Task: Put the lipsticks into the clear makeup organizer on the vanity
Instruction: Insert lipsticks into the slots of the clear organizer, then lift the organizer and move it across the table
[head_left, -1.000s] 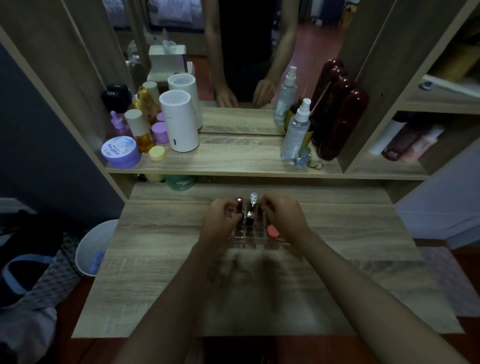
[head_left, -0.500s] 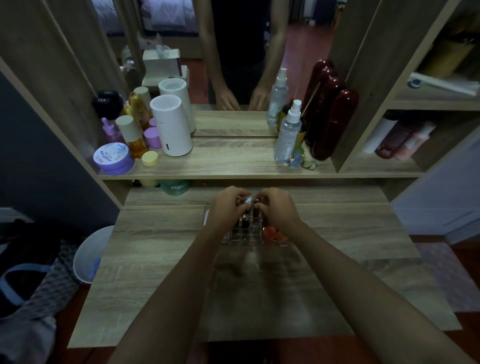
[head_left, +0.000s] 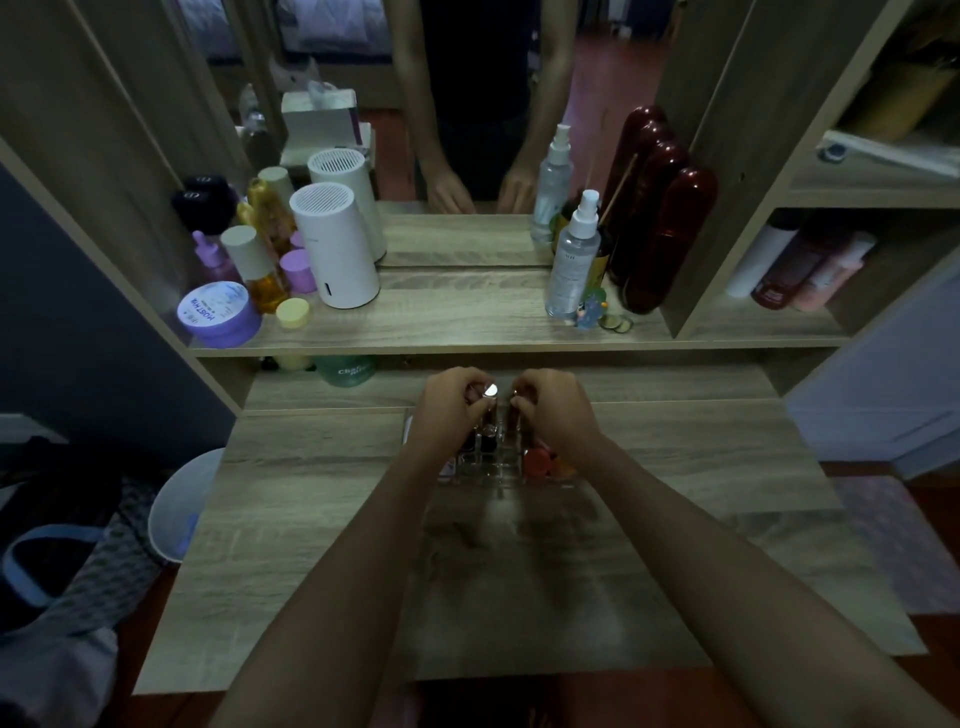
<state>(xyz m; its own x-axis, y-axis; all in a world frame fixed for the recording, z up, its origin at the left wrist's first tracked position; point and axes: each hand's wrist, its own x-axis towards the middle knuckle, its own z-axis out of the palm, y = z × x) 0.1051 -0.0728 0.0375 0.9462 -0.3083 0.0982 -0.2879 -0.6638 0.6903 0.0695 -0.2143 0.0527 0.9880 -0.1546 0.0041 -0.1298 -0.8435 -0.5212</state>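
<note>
Both hands are bunched over the far rows of the clear makeup organizer (head_left: 498, 467), which sits on the vanity (head_left: 311, 519) directly under them. The left hand (head_left: 452, 410) has its fingers curled in around a silver-capped lipstick (head_left: 490, 402), thumb and fingertips pinching it near the top. The right hand (head_left: 553, 410) is closed the same way around a darker reddish lipstick (head_left: 514, 415), just inside its thumb. The 2 tubes stand close beside each other between the hands, apparently not touching.

Both tubes look upright, long axis running up and down, caps toward the ceiling and bases down among the cells. The silver cap catches the light and seems to lean slightly toward the left palm. How deep either base sits I cannot tell; the fingers hide it.

To seat them well, I would keep each tube vertical over its own cell, lower it straight, and ease the pinch only once the base rests on the bottom. Tubes already stand in cells below the left fingers, and something orange (head_left: 537, 460) lies under the right wrist, so tilting risks knocking neighbours.
</note>
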